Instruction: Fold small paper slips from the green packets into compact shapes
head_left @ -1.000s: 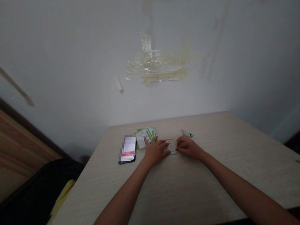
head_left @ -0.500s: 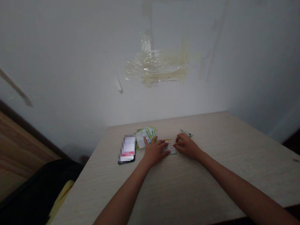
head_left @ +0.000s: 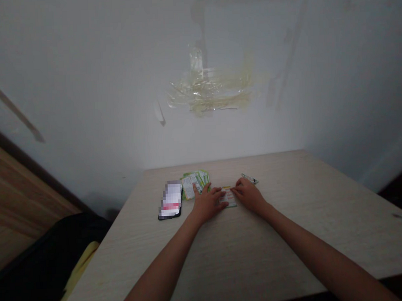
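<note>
A small printed card (head_left: 228, 198) with a yellow strip along its top lies flat on the table. With fingers spread, my left hand (head_left: 206, 206) rests on the card's left side, and its other fingers reach over a fanned pile of green and white cards (head_left: 189, 186). My right hand (head_left: 247, 193) is closed in a pinch, fingertips at the card's upper right edge. Whatever is between those fingertips is too small to make out. Just behind the right hand lies a small flat green and white piece (head_left: 250, 178), partly covered by the hand.
A dark-edged phone (head_left: 171, 200) with a blurred screen lies left of the pile. The pale wooden table (head_left: 289, 177) meets a wall (head_left: 101, 84) patched with clear tape (head_left: 211, 90). Black and yellow cloth (head_left: 72, 245) sits beside the table's left edge.
My right hand's fingertips have shifted slightly up and left along the card, from its right side to its upper right edge. My left hand has stayed in place.
</note>
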Motion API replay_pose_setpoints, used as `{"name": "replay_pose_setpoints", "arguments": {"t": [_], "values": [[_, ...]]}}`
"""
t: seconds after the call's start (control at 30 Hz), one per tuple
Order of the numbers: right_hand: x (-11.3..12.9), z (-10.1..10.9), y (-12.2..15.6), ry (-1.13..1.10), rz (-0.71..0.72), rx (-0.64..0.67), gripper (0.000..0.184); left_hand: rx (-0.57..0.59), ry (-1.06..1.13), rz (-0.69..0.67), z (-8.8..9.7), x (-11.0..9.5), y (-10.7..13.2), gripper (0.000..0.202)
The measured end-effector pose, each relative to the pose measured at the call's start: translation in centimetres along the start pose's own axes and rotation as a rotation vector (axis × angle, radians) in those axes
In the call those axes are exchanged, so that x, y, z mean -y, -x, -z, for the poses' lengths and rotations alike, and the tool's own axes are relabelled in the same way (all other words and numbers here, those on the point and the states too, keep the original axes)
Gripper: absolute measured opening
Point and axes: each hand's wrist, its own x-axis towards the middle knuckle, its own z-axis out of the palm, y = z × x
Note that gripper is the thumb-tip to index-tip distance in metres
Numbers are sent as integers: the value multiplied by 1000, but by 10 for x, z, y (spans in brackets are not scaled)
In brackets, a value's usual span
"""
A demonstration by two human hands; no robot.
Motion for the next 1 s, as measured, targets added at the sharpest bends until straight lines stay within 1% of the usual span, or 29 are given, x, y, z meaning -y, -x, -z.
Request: {"name": "replay_pose_setpoints", "arguments": {"t": [0.17,0.4,0.63,0.77,1.0], "values": [[0,-4,0,51,-48,24,22,4,-21,10,0,0,0,41],[8,-2,-3,117,-126,93,27,1,-30,1,0,0,-1,41],[12,-2,-3,169,-106,111,28,20,-21,4,1,0,-1,43],[11,-4,-3,203,-107,97,29,11,-22,1,-1,1,-2,42],[7,-8,-1,164,-80,51,30,-14,-25,-10,-2,1,0,41]]}}
